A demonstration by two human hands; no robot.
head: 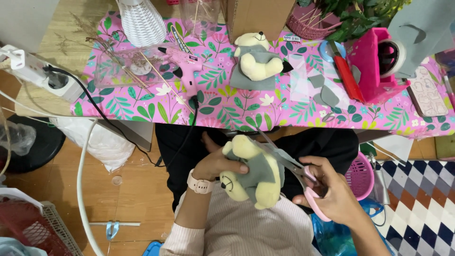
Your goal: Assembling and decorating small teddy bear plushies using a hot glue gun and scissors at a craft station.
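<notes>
Left hand [215,163] clamped on yellow plush bear [249,173] w/ grey felt; right hand [332,189] gripping pink scissors [303,178], blades against the felt.

The teddy bear [251,178] in the lap is pale yellow and wears grey felt. The scissors [310,189] beside it have pink handles. Above the bear, the surface [227,106] has a bright pink cloth with green leaves and small flowers. The floor tiles [417,189] right of the bear are blue, white and orange diamonds.
</notes>
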